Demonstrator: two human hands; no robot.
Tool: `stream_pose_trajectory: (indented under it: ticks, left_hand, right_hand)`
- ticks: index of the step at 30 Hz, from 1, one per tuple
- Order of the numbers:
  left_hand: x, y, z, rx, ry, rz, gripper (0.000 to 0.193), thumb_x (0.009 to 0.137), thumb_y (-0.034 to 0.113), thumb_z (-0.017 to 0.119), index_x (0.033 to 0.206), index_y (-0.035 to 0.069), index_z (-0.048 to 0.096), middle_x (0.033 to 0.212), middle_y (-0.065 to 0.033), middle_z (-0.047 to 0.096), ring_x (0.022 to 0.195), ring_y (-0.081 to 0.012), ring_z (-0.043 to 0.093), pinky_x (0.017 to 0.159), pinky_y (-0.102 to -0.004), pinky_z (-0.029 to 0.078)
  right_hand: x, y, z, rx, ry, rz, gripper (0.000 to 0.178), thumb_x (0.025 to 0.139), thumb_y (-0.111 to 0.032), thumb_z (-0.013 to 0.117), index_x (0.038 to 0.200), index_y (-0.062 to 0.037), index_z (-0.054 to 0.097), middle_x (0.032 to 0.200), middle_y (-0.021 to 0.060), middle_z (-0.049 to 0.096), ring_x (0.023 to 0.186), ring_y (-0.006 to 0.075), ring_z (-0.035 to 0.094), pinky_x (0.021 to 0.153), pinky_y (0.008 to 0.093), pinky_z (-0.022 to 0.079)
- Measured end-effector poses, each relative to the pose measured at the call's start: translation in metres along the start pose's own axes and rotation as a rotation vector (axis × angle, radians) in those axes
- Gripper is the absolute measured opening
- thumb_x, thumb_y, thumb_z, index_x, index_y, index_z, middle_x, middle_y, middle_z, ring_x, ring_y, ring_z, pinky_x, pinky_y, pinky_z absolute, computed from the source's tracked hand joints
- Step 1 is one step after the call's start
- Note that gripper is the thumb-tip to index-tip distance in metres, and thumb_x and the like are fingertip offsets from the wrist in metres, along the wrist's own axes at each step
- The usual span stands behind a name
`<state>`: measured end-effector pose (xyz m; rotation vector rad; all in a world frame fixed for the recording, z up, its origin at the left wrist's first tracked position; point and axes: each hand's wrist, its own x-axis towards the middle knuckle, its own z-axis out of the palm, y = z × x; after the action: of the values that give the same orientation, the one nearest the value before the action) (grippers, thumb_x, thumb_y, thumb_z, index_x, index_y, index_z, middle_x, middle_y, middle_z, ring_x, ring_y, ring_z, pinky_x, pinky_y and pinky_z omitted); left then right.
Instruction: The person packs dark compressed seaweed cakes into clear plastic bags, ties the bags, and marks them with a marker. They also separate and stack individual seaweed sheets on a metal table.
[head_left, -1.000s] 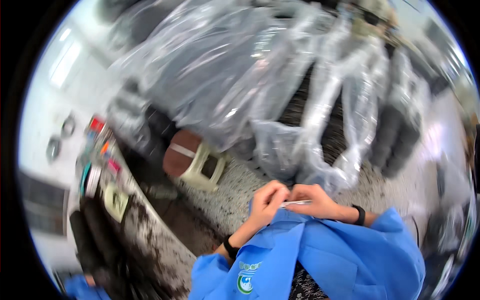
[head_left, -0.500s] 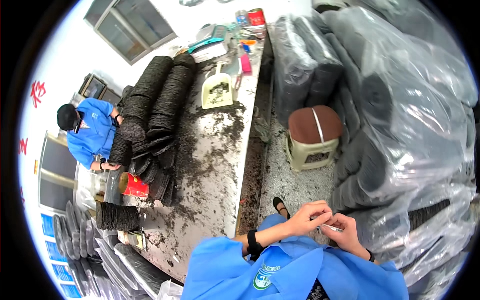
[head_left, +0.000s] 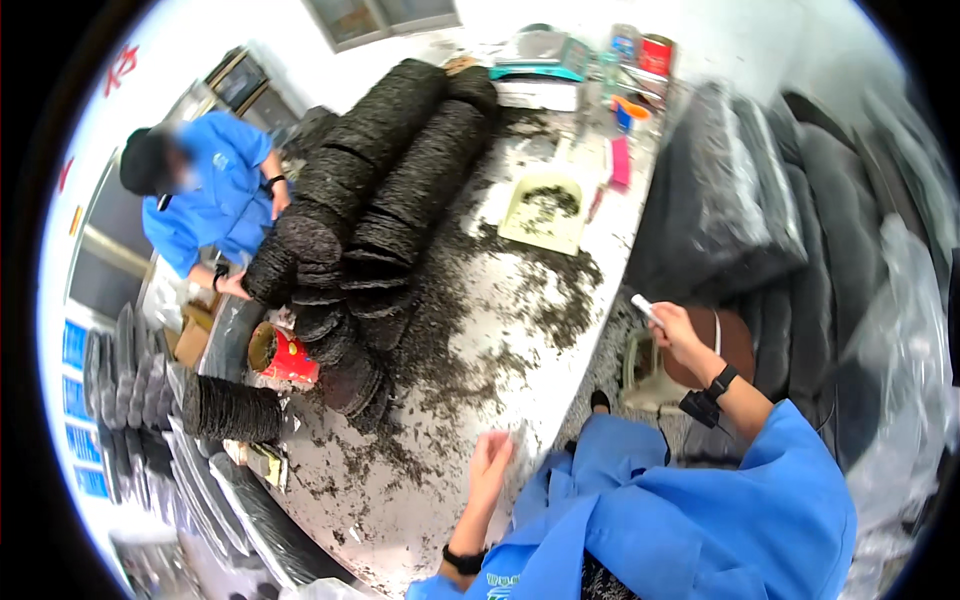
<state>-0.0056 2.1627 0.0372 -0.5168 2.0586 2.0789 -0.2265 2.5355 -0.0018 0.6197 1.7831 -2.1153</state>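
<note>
the right hand (head_left: 675, 328) is raised off the table's right edge, its fingers curled and pinching a small white strip (head_left: 643, 308) between thumb and fingertips; the strip sticks out up and to the left of the hand, in the air above the gap between the table and a brown-topped stool (head_left: 735, 345). a black band sits on that wrist, and the blue sleeve runs back to the lower right.

the left hand (head_left: 490, 462) holds nothing. its fingers are loosely together and slightly bent, hovering at or just touching the near edge of the white table (head_left: 500, 330); i cannot tell which. a dark watch rings its wrist.

the tabletop is strewn with dark loose crumbs. long rolls of stacked dark round cakes (head_left: 400, 170) lie across its far half, with a red tin (head_left: 280, 352) just beside their near end and a pale dustpan (head_left: 545, 208) full of crumbs to their right. clear plastic sacks of dark goods (head_left: 740, 200) stand right of the table. across the table, a person in a blue coat (head_left: 215, 200) bends over the cakes, one hand on them.
</note>
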Motion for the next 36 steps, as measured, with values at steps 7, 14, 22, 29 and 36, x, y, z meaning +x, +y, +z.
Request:
stream_pose_trajectory:
  ticks: [7,14,22,29,36]
  left_hand:
    - [0.009,-0.021,-0.031,-0.062,0.069,-0.352,0.022,0.086,0.003,0.057,0.107,0.003,0.05,0.091,-0.0029,0.055,0.08,-0.0096,0.054,0.071,-0.0241,0.046]
    - [0.065,0.118,-0.05,0.015,-0.011,-0.358,0.035,0.087,0.019,0.059,0.117,0.003,0.05,0.101,-0.0079,0.057,0.09,-0.0158,0.056,0.077,-0.0291,0.047]
    - [0.277,0.265,-0.178,0.745,0.142,0.123,0.034,0.078,0.015,0.07,0.106,0.003,0.054,0.105,-0.0109,0.054,0.106,-0.0227,0.049,0.089,-0.0328,0.042]
    - [0.49,0.236,-0.295,-0.093,1.31,0.363,0.07,0.091,0.048,0.049,0.136,-0.004,0.033,0.137,-0.0201,0.038,0.127,-0.0263,0.036,0.106,-0.0363,0.024]
    - [0.529,0.231,-0.307,-0.479,1.229,0.118,0.083,0.084,0.071,0.034,0.139,0.009,0.034,0.147,-0.0105,0.027,0.135,-0.0272,0.023,0.109,-0.0419,0.013]
  right_hand:
    - [0.358,-0.064,-0.007,-0.41,0.257,-0.301,0.031,0.088,-0.02,0.053,0.111,-0.0004,0.052,0.088,0.0136,0.06,0.07,0.0216,0.052,0.056,0.0336,0.039]
    - [0.502,-0.198,0.052,-1.116,0.217,-0.868,0.054,0.086,-0.03,0.057,0.127,0.0034,0.044,0.121,0.0252,0.054,0.108,0.0371,0.054,0.089,0.0437,0.042]
    - [0.535,-0.402,0.319,-0.934,-0.094,-1.25,0.059,0.087,-0.041,0.057,0.125,0.0033,0.048,0.124,0.0228,0.051,0.116,0.0345,0.049,0.099,0.0378,0.036]
    - [0.654,-0.422,0.465,-0.868,-0.003,-1.057,0.067,0.087,-0.05,0.051,0.131,-0.0004,0.042,0.132,0.0179,0.045,0.122,0.031,0.043,0.103,0.0381,0.032]
    - [0.707,-0.421,0.526,-0.322,-0.064,-0.712,0.075,0.087,-0.058,0.045,0.139,-0.0049,0.034,0.141,0.0117,0.037,0.129,0.0258,0.037,0.106,0.0373,0.028]
